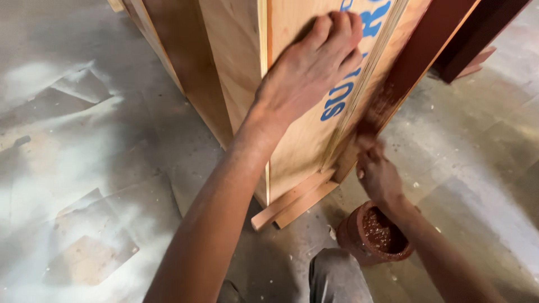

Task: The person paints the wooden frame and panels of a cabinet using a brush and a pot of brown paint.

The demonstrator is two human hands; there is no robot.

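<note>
Grey dusty concrete floor (84, 168) at left, bare. Tall pale plywood cabinet panel with blue lettering (306, 134) stands upright on two short wooden battens (292, 203), apparently to keep its base off the floor. Left hand (311, 67) lies flat against the panel face, fingers together and slightly curled, seemingly bracing it. Right hand (377, 175) presses low on the reddish-brown stained edge strip (393, 92); fingers bunched, whether pinching a cloth I cannot tell. Round clay pot of reddish-brown paste (373, 233) sits just below it, within reach.
</note>
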